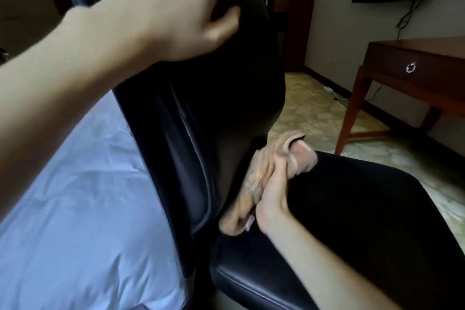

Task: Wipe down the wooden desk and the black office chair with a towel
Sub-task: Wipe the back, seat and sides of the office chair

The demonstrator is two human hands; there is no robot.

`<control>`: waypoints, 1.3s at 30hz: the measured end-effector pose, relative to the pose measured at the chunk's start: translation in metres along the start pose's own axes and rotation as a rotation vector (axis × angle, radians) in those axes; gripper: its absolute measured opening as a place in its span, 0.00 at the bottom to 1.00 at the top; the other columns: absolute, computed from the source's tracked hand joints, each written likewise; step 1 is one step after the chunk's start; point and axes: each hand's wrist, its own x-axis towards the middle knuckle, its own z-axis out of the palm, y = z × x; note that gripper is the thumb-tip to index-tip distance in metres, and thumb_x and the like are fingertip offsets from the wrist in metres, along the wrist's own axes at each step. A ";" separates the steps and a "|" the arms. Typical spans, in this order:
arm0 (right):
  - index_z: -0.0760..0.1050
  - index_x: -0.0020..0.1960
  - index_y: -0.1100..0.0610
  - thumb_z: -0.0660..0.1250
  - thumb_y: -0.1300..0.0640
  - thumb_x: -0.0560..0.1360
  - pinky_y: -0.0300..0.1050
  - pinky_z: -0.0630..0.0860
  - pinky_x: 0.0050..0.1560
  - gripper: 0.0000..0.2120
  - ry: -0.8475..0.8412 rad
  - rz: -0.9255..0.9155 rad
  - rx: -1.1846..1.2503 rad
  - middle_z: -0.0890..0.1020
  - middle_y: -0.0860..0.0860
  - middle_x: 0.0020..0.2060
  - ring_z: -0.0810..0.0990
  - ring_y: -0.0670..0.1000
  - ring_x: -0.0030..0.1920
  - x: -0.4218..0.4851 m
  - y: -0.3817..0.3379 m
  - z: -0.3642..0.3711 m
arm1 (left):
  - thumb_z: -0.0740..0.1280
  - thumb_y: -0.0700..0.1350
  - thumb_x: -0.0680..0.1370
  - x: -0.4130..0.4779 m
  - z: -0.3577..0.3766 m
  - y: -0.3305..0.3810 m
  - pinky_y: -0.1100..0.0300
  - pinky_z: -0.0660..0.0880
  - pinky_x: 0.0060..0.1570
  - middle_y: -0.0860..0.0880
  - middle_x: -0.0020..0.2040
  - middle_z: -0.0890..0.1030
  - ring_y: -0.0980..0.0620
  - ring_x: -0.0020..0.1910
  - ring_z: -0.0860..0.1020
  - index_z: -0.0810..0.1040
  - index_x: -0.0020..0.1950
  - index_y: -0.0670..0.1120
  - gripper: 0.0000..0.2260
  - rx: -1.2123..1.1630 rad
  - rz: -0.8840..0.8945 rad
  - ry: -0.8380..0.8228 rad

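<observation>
Head: towel in R hand

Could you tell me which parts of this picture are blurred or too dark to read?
Head view: the left hand gripping the black chair is motion-blurred; the right hand and its towel are slightly soft; the chair's surface is nearly featureless black; the wooden desk is sharper.

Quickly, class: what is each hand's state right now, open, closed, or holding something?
Left hand: grips the top of the chair backrest.
Right hand: holds the towel, pressed where backrest meets seat.
</observation>
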 end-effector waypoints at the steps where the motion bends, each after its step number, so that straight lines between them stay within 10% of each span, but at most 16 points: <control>1: 0.78 0.67 0.47 0.69 0.29 0.63 0.48 0.77 0.55 0.37 0.033 0.013 0.041 0.85 0.48 0.58 0.83 0.48 0.58 0.014 -0.016 0.005 | 0.55 0.58 0.81 -0.011 -0.004 0.002 0.43 0.70 0.50 0.37 0.52 0.80 0.34 0.53 0.77 0.78 0.57 0.42 0.23 0.043 0.060 -0.045; 6: 0.79 0.66 0.53 0.61 0.43 0.82 0.45 0.77 0.57 0.20 -0.017 0.064 0.064 0.86 0.48 0.56 0.80 0.53 0.65 0.056 -0.040 0.025 | 0.52 0.60 0.84 -0.073 -0.002 0.036 0.43 0.69 0.59 0.42 0.52 0.83 0.38 0.56 0.78 0.81 0.54 0.43 0.25 0.068 0.123 -0.174; 10: 0.72 0.72 0.49 0.50 0.38 0.83 0.52 0.61 0.78 0.26 -0.112 0.200 0.368 0.73 0.52 0.75 0.69 0.54 0.77 0.028 -0.013 0.039 | 0.57 0.57 0.83 -0.121 0.024 0.084 0.43 0.68 0.67 0.43 0.49 0.84 0.39 0.56 0.80 0.82 0.48 0.43 0.21 0.022 0.272 -0.133; 15: 0.81 0.65 0.52 0.60 0.42 0.82 0.46 0.77 0.65 0.21 0.066 0.207 0.329 0.85 0.53 0.61 0.84 0.51 0.61 -0.034 0.013 0.037 | 0.60 0.53 0.84 -0.126 0.037 0.094 0.45 0.71 0.65 0.43 0.48 0.84 0.39 0.54 0.82 0.83 0.48 0.42 0.18 -0.045 0.294 0.079; 20: 0.79 0.58 0.49 0.58 0.60 0.83 0.44 0.73 0.65 0.13 0.117 0.123 0.412 0.83 0.48 0.61 0.83 0.43 0.54 -0.053 0.030 0.024 | 0.61 0.53 0.82 -0.121 0.047 0.086 0.45 0.70 0.68 0.43 0.51 0.85 0.39 0.58 0.82 0.83 0.50 0.42 0.18 -0.054 0.266 0.112; 27: 0.82 0.60 0.53 0.67 0.44 0.77 0.48 0.81 0.47 0.18 0.276 0.160 0.136 0.88 0.54 0.52 0.87 0.55 0.49 -0.027 0.011 0.003 | 0.64 0.51 0.81 -0.117 0.089 0.056 0.46 0.73 0.66 0.47 0.48 0.86 0.42 0.52 0.83 0.84 0.47 0.43 0.15 -0.098 0.284 0.197; 32: 0.77 0.70 0.54 0.64 0.38 0.78 0.55 0.74 0.69 0.27 0.311 0.016 0.124 0.82 0.54 0.64 0.81 0.55 0.62 0.062 -0.032 0.001 | 0.65 0.52 0.80 -0.116 0.118 0.039 0.45 0.70 0.70 0.48 0.53 0.86 0.42 0.55 0.83 0.85 0.49 0.44 0.14 -0.136 0.264 0.211; 39: 0.75 0.68 0.50 0.53 0.36 0.83 0.49 0.76 0.67 0.24 0.178 0.002 0.102 0.80 0.49 0.67 0.81 0.49 0.63 0.079 0.020 0.054 | 0.62 0.59 0.80 -0.110 0.141 0.035 0.46 0.66 0.70 0.51 0.58 0.86 0.44 0.60 0.81 0.85 0.52 0.46 0.19 -0.176 0.225 0.172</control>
